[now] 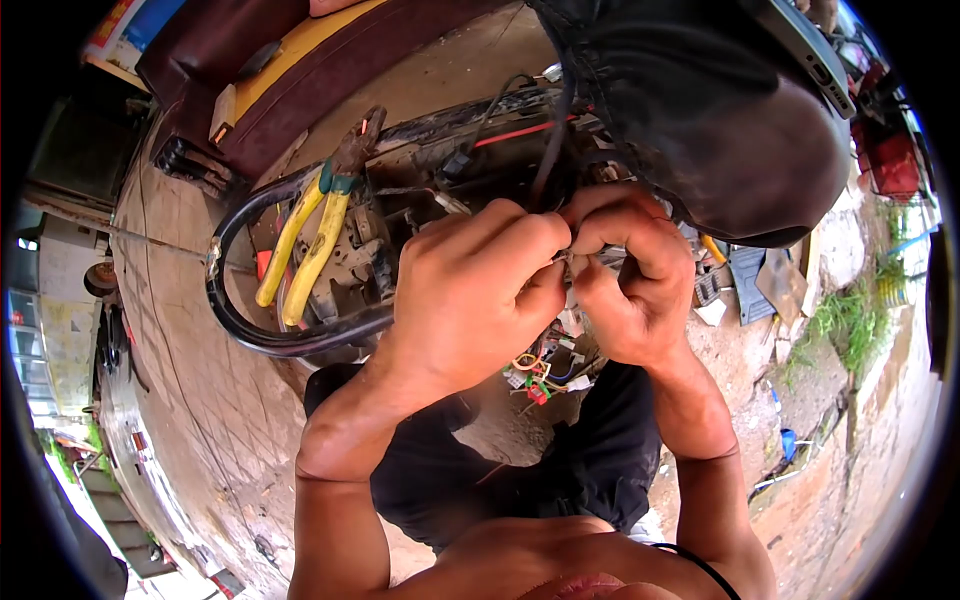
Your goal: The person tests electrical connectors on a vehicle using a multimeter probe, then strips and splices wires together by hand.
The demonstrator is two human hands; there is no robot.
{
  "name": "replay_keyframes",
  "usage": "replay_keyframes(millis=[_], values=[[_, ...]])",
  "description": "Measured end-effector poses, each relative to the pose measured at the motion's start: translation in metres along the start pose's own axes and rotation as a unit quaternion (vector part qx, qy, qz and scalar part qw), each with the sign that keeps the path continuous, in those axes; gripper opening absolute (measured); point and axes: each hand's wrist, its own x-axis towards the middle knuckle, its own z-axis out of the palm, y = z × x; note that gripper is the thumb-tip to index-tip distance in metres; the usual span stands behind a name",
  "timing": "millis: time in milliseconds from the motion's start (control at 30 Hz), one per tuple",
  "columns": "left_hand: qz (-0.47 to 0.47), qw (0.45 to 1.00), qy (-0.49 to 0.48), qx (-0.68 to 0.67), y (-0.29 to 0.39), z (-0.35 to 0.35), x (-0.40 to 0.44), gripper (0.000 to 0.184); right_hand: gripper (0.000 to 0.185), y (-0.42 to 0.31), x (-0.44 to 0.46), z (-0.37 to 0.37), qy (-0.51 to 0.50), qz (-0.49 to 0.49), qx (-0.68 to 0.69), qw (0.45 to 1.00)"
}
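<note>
Across the looped end of a black tubular frame (290,344), yellow-handled pliers (325,240) lie slantwise. Over the frame's middle, a person's left hand (475,290) has its grip closed, apparently on a thin wire (567,256) partly hidden by fingers; colored connectors (540,388) cluster at the frame's near side. Such fine work likely goes best with one hand steady, the other making small turns, little wire left loose between. The wire sits right at both grips' fingertips, above the frame. The right hand (640,270), fingers curled, pinches opposite, near a black seat (720,140) at the frame's right end.
</note>
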Motion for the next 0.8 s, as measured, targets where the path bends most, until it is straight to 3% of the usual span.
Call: replay_keyframes(millis=[233,333,800], values=[[0.02,0.999,0.007,0.043,0.0,0.0,-0.001,0.024,0.007,0.0,0.002,0.002,0.011,0.007,-0.003,1.0],[0.01,0.999,0.002,0.033,0.002,-0.002,-0.001,0.024,0.007,0.001,-0.003,0.004,0.023,0.061,0.069,0.996],[0.005,1.0,-0.006,0.002,0.002,-0.001,0.001,0.019,0.008,0.007,-0.01,0.002,0.022,0.086,0.129,0.988]])
